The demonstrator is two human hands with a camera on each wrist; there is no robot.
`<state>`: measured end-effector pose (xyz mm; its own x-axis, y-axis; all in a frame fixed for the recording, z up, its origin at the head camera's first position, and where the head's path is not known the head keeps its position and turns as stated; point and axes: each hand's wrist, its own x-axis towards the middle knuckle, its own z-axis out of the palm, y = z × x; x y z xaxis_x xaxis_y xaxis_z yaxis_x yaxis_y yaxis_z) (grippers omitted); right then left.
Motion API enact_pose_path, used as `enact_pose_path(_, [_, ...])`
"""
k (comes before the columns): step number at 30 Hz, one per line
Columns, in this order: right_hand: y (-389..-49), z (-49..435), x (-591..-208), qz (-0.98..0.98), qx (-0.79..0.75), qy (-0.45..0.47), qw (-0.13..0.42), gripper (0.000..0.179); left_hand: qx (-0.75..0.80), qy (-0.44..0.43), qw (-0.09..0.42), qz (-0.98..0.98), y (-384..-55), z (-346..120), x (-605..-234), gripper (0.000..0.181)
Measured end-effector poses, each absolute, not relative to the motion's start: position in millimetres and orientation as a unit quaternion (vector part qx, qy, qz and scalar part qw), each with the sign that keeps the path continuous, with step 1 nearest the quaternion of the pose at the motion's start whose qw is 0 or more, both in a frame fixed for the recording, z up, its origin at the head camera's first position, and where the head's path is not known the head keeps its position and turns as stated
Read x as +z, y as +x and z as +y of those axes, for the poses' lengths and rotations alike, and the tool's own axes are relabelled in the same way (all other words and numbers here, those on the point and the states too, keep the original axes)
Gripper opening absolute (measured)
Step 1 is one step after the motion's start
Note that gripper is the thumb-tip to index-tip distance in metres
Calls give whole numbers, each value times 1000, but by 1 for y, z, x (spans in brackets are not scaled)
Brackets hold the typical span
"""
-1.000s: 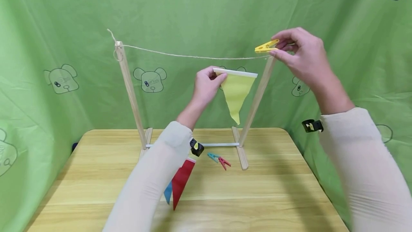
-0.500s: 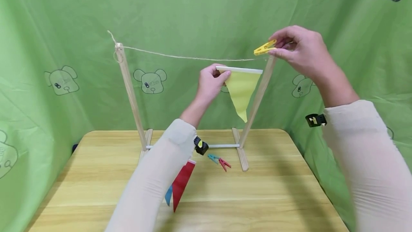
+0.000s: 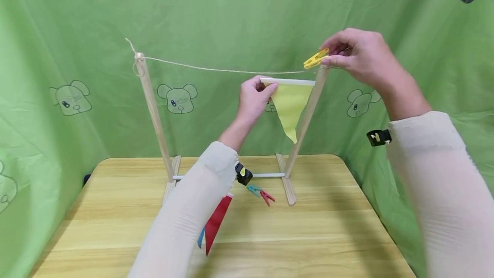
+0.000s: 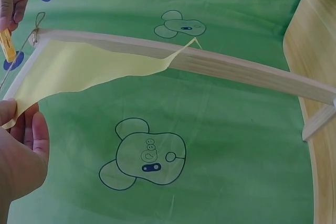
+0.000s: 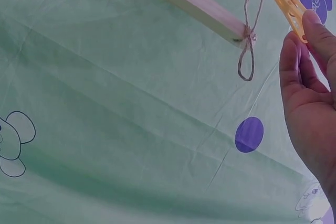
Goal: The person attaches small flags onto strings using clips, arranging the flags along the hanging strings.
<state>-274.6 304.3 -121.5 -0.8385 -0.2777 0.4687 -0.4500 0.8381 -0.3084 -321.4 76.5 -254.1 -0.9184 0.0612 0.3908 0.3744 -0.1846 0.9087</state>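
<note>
My left hand (image 3: 252, 98) pinches the white top edge of a yellow triangular pennant (image 3: 291, 104) near its left corner. The pennant hangs point down, its top edge just below the string (image 3: 216, 70). My right hand (image 3: 359, 55) holds a yellow clothespin (image 3: 316, 58) by its handle ends, close above the string near the right post (image 3: 308, 115). In the right wrist view the clothespin (image 5: 289, 9) sits between thumb and fingers, beside the knotted string end (image 5: 247, 51). The left wrist view shows the pennant (image 4: 89, 66) stretched out from the fingertips, overlapping the post.
The string joins the left post (image 3: 154, 115) to the right one; a white rod (image 3: 268, 175) links their feet. On the wooden table (image 3: 328, 235) lie a teal clothespin (image 3: 254, 190), a red clothespin (image 3: 267, 197), a red pennant (image 3: 217, 224) and a blue pennant (image 3: 201, 238), partly behind my left sleeve.
The left hand has carried the pennant a little right and up toward the string. The right hand has shifted slightly left, and the clothespin has tipped further downward toward the string.
</note>
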Motion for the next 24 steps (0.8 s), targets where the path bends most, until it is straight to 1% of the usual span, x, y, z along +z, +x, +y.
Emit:
enact_pose_path(9, [-277, 304, -121, -940, 199, 198, 196, 27, -756, -166, 105, -624, -323, 81, -251, 15])
enact_pose_path(20, [-278, 298, -112, -942, 141, 219, 210, 25, -757, -156, 117, -624, -324, 82, -249, 18])
enact_pose_path(24, [-277, 296, -110, -945, 127, 220, 206, 23, -760, -153, 120, -620, -322, 83, -248, 17])
